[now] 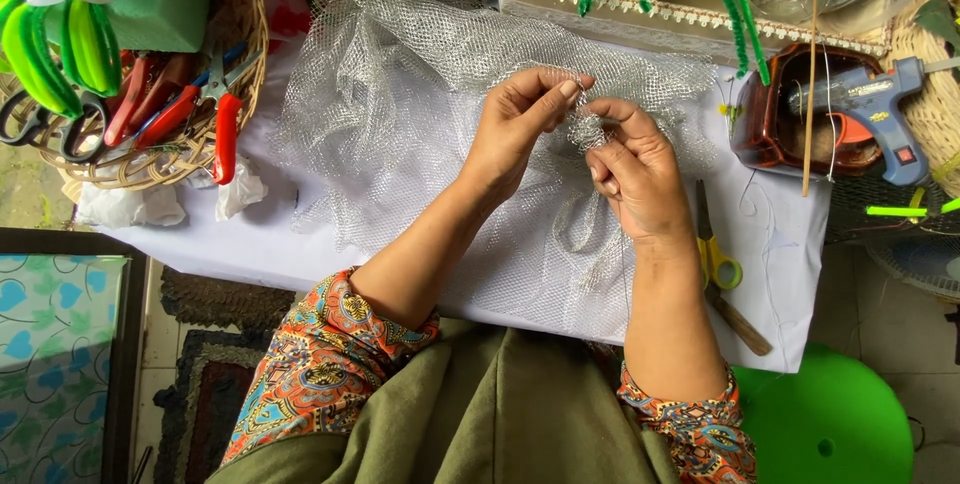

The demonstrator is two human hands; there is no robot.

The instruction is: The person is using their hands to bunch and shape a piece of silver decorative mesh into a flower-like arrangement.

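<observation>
A sheet of silver mesh netting [400,114] lies spread and crumpled over a white-covered table [270,244]. My left hand [520,124] pinches a gathered bit of the netting between thumb and fingers. My right hand [635,174] grips the same bunched part just to the right, fingertips almost touching the left hand's. A thin thread or wire runs down from the bunch past my right wrist. Both forearms reach up from patterned orange sleeves.
A wicker basket [240,74] at the left holds scissors, red pliers and green foam. Yellow-handled scissors [712,254] lie beside my right wrist. A blue glue gun [870,109] rests on a brown tray at the right. A green stool [830,424] stands below the table corner.
</observation>
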